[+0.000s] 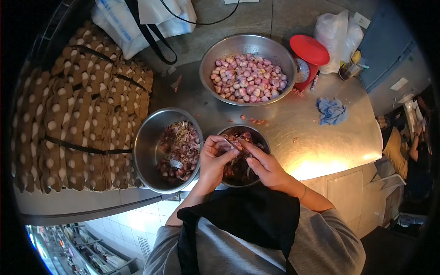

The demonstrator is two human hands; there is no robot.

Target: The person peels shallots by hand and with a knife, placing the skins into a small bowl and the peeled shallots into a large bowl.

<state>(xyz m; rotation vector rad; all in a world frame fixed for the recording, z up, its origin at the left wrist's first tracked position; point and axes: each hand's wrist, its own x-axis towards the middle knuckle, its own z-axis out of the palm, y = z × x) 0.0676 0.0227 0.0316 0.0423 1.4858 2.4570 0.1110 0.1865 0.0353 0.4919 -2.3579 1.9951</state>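
Both my hands meet above a small steel bowl (267,145) holding reddish shallot skins. My left hand (213,160) is closed, pinching what seems to be a shallot, mostly hidden by the fingers. From my right hand (268,168), also closed, a thin dark strip like a small knife blade (236,146) reaches toward the left fingers; its handle is hidden. Left of the hands, a deeper steel bowl (143,151) contains unpeeled shallots (172,170) with dry roots and stalks. Behind stands a large steel colander (208,59) with many peeled pink shallots (250,78).
Stacked egg trays (87,123) tied with black straps fill the left side. A red scale (310,52), plastic bags (332,39) and a blue cloth (332,111) are on the steel table (302,142). Skin scraps lie near the bowls. Another person (415,146) is at far right.
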